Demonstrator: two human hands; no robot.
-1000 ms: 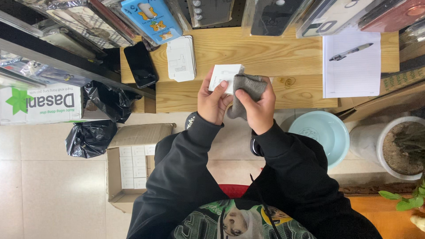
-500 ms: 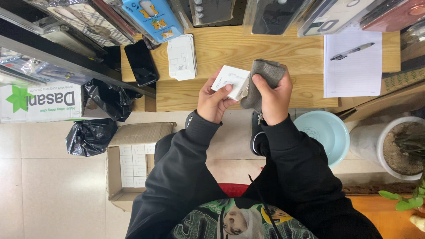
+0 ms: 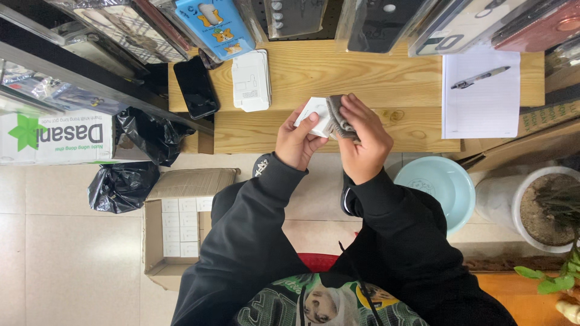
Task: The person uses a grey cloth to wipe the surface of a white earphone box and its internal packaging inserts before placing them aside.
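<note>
My left hand (image 3: 296, 142) clamps a small white box (image 3: 315, 116); my right hand (image 3: 362, 142) presses a grey cloth (image 3: 339, 118) against it above the desk (image 3: 362, 72), wiping seemingly midway

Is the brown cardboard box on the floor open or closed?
Open. The cardboard box has its flaps spread outward, and rows of small white boxes show inside it.

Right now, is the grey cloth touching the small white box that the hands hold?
Touching. In the head view the grey cloth, under the right hand, is pressed against the edge of the small white box, with no gap showing.
</note>
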